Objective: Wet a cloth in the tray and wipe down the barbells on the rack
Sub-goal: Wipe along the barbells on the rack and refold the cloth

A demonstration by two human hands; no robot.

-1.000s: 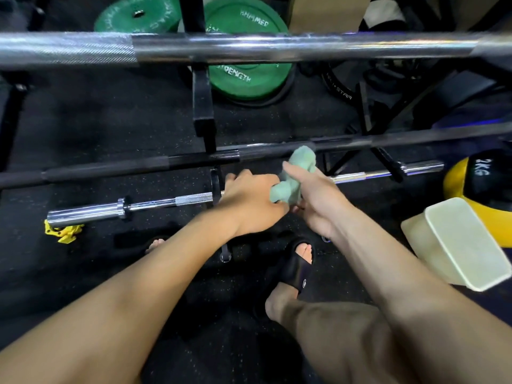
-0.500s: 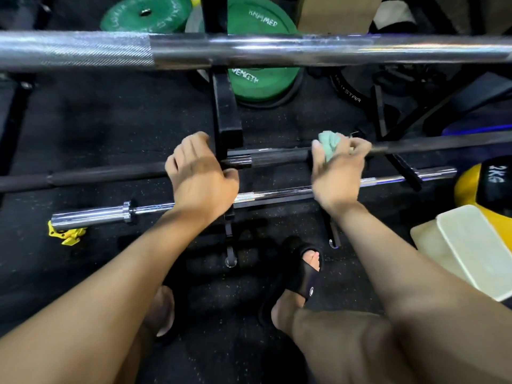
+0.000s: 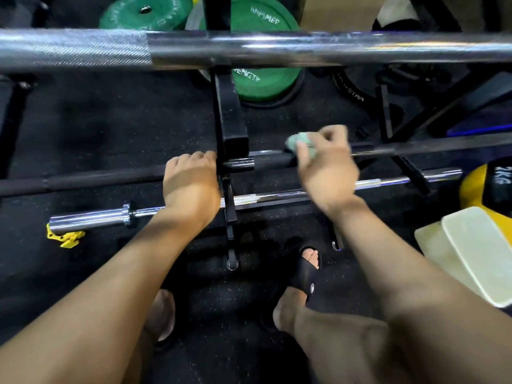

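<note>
My right hand [image 3: 328, 167] grips a pale green cloth [image 3: 297, 144] and presses it onto the black barbell [image 3: 105, 177], just right of the black rack upright [image 3: 231, 128]. My left hand [image 3: 189, 181] lies over the same black bar left of the upright, fingers curled over it. A chrome barbell [image 3: 91, 217] lies lower on the rack, below both hands. A thick chrome barbell [image 3: 249, 48] crosses the top of the view. The pale tray [image 3: 476, 253] stands on the floor at the right.
Green weight plates [image 3: 266, 45] lean behind the rack. A yellow and black ball [image 3: 490, 187] sits behind the tray. A yellow clip [image 3: 65, 238] lies on the black rubber floor at the left. My sandalled feet [image 3: 304, 270] stand below the rack.
Both hands left the bunched cloth in front of me and went to the black bar. The right hand with the cloth has now slid a little along it.
</note>
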